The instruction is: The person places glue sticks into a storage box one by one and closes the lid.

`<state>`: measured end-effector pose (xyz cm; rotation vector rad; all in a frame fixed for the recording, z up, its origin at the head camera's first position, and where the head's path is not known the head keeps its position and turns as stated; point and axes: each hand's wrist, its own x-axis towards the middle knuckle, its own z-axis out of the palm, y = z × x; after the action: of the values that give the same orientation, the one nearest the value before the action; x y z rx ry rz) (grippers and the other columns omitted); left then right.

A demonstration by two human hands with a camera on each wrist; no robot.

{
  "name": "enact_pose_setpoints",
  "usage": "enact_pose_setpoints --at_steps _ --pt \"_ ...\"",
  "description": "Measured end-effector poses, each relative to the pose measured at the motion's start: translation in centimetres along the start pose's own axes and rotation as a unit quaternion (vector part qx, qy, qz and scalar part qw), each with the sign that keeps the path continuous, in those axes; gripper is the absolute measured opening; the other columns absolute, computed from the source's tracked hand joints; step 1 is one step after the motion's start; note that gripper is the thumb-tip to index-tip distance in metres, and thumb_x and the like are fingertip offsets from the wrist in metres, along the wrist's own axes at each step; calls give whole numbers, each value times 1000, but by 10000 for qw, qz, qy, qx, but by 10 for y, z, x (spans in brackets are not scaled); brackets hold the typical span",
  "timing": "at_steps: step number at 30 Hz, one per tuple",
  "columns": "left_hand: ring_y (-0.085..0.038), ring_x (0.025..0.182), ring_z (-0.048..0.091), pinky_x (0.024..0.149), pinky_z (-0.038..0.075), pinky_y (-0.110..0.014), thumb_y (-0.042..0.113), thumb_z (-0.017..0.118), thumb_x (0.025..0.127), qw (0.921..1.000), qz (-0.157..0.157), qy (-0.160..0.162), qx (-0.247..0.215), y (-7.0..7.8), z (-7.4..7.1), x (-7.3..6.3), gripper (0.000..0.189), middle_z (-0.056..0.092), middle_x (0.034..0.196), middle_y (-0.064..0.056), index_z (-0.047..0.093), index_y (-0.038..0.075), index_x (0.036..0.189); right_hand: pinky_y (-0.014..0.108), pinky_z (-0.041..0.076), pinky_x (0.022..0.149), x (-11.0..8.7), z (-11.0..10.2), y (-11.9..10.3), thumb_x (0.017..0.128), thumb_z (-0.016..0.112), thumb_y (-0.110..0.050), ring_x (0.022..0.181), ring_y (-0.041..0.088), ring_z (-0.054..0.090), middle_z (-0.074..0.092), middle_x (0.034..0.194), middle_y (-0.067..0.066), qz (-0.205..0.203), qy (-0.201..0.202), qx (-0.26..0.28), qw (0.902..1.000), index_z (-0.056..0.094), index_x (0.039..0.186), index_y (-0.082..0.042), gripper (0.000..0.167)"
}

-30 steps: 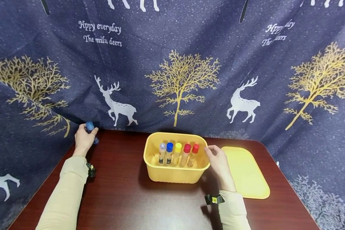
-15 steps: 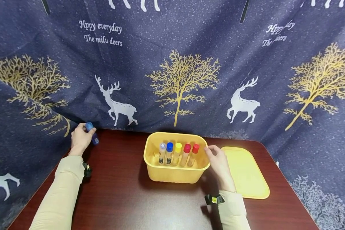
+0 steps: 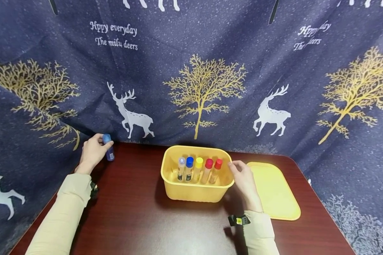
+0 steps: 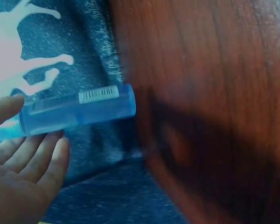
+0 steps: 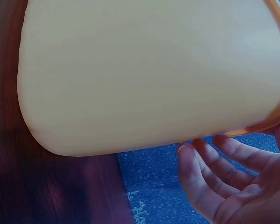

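Note:
At the table's back left, my left hand (image 3: 94, 152) pinches a blue see-through glue stick (image 3: 110, 153) near its top, with its lower end down close to the table. The left wrist view shows a barcode label on the glue stick (image 4: 79, 109), with thumb on one side and fingers on the other. In the middle stands a yellow plastic bin (image 3: 194, 193). Inside it several clear tubes with white, blue, yellow and red caps (image 3: 209, 163) stand in a row. My right hand (image 3: 245, 179) holds the bin's right rim, its fingers along the outer wall (image 5: 219, 163).
A flat yellow lid (image 3: 276, 191) lies on the table to the right of the bin, beside my right forearm. The dark red-brown table (image 3: 131, 212) ends at the back against a blue cloth (image 3: 166, 117) printed with trees and deer.
My left hand has straightened the glue stick from a tilted position to nearly upright and shifted slightly right. The right hand keeps its place at the bin.

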<state>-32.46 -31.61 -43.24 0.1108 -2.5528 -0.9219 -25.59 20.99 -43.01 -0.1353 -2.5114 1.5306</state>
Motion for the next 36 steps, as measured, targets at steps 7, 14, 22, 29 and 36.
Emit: enact_pose_setpoints --at_steps 7,14,22,29,36 --pt "-42 93 64 82 46 -56 27 71 90 9970 633 -425 117 25 -10 -2 47 65 104 -30 57 -7 120 42 48 86 0 -1 0 99 57 -30 102 35 62 66 112 21 -34 -33 11 10000 66 110 0 33" --pt "-35 88 66 79 46 -52 27 73 88 9911 1089 -765 47 56 -12 -11 38 69 95 -20 60 0 112 41 48 86 2 0 1 99 58 -30 102 35 62 67 111 20 1 -7 59 10000 66 110 -1 32" --pt "-25 80 67 72 47 -42 25 76 86 9818 1548 -1098 15 94 -12 -19 30 70 86 -8 61 6 104 37 50 83 0 0 0 99 58 -30 98 32 62 66 112 22 44 -45 149 9999 66 111 0 33" --pt "-19 81 67 71 49 -39 28 77 86 9715 1803 -1529 -146 133 -17 -25 29 71 88 -4 63 10 104 39 50 84 2 0 2 99 58 -31 102 36 62 66 112 23 81 -76 186 9998 66 110 -1 32" --pt "-13 78 66 71 50 -37 25 79 84 9547 2364 -1787 -257 167 -24 -30 26 69 84 1 64 12 101 41 49 86 2 0 2 99 59 -29 102 36 62 66 112 23 24 -66 143 9999 66 109 0 32"
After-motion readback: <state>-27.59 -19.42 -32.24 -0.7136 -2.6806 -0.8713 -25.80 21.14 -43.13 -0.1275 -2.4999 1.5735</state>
